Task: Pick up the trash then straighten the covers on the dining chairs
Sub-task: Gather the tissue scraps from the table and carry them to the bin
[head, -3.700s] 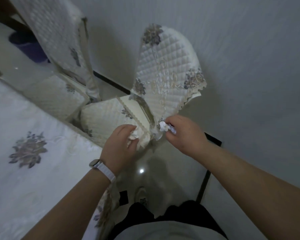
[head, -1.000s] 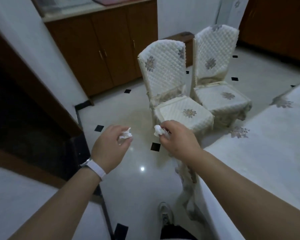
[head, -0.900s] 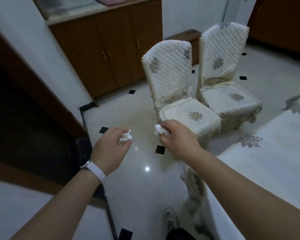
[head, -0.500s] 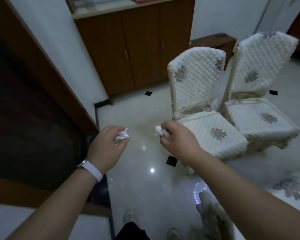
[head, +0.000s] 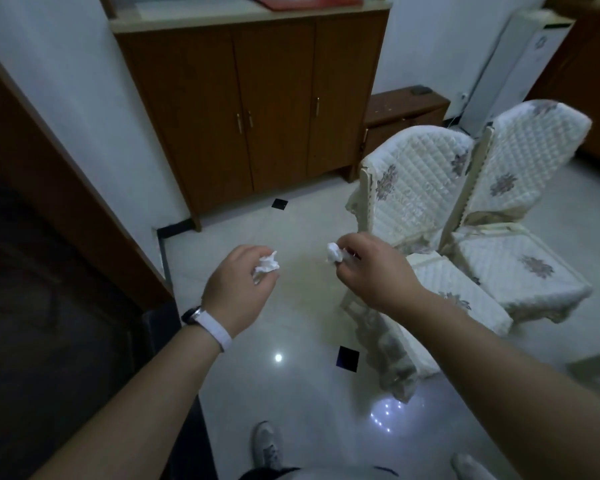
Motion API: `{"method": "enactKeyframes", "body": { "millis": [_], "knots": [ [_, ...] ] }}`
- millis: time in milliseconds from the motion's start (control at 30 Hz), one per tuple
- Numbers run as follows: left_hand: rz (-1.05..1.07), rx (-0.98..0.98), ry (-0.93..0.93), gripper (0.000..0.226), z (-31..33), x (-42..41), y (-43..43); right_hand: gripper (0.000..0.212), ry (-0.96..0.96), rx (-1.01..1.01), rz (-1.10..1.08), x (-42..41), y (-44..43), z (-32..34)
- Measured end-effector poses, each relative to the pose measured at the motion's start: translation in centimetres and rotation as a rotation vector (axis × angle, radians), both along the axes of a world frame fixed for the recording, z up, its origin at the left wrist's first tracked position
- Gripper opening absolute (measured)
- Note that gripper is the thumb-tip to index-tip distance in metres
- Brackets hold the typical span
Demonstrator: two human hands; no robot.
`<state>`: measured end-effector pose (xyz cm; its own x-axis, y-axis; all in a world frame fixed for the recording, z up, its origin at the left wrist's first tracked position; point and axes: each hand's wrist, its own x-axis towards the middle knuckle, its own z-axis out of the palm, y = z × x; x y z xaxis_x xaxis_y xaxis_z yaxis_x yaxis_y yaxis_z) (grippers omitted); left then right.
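My left hand (head: 238, 289) is closed around a crumpled white tissue (head: 266, 267) at centre frame. My right hand (head: 371, 271) pinches a second crumpled white tissue (head: 334, 257) between thumb and fingers. Both hands hover over the floor. To the right stand two dining chairs with quilted white floral covers: the nearer chair (head: 420, 188) partly behind my right arm, the farther chair (head: 520, 265) beside it. The nearer chair's seat cover skirt (head: 388, 358) hangs down unevenly toward the floor.
A brown wooden cabinet (head: 257, 109) stands against the white wall ahead. A dark doorway (head: 32, 271) opens on the left. A low wooden bench (head: 406, 109) and a white appliance (head: 520, 64) stand at the back right. The glossy white tiled floor (head: 291, 393) lies below, my shoes at the bottom.
The view has swung left: the chairs slid toward the right edge and the table left the frame, while the cabinet moved to centre. Both hands keep their tissues, held about the same.
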<state>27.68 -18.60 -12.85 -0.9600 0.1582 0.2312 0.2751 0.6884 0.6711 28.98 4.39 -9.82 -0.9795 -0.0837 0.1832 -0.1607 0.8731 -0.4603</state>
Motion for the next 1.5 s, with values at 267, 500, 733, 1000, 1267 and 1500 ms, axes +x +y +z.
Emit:
{"method": "enactKeyframes", "body": {
  "millis": [267,500,733,1000,1267,1500],
  "knots": [
    [-0.067,-0.018,0.029,0.031,1.4,-9.8,-1.7,0.017,0.012,0.012,-0.097,-7.7,-1.1,-0.1],
    [-0.076,-0.044,-0.01,0.031,-0.2,-17.6,-1.8,0.016,-0.029,-0.045,-0.11,-15.6,-1.6,-3.0],
    [-0.013,-0.083,-0.019,0.028,-0.5,-29.3,-0.5,0.015,-0.062,-0.126,-0.05,-28.5,-0.2,-4.1],
    [-0.049,-0.127,0.044,0.029,2.0,-42.1,4.8,0.012,-0.03,-0.175,-0.056,-41.9,5.1,-1.5],
    [-0.117,-0.13,0.073,0.029,3.1,-51.1,9.2,0.01,0.034,-0.202,-0.127,-48.7,9.0,-0.3],
    [-0.213,-0.128,0.084,0.03,2.3,-60.2,12.3,0.011,0.012,-0.172,-0.224,-55.3,11.5,-1.1]
  ]
}}
